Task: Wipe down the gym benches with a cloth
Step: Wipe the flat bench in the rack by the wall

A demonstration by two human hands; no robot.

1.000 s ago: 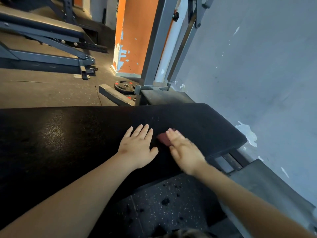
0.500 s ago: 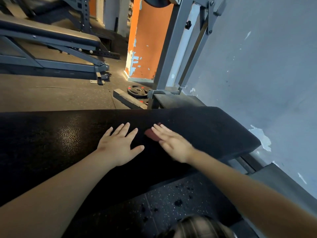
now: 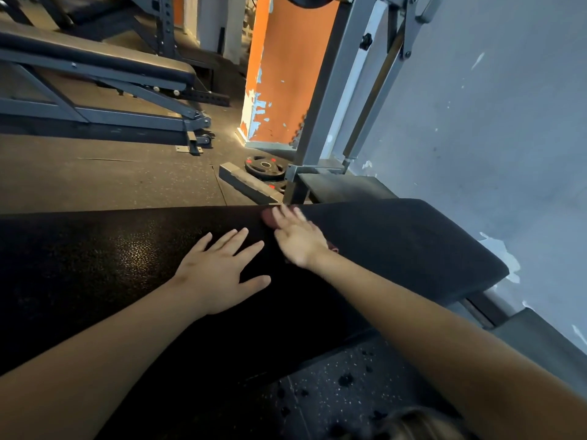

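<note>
R hand (image 3: 298, 239) lies flat, pressing the red cloth (image 3: 267, 217) at the gym bench (image 3: 413, 249) far edge, L hand (image 3: 222, 274) flat, holding nothing; w/ no grip, cloth may slide off the edge.

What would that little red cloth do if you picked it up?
Probably flop: the cloth lies squashed flat under the right hand, with only thin edges showing. It is likely very light, being small enough to hide beneath one palm. It may slide easily on the bench pad, though the hand's blur only hints at that.
</note>
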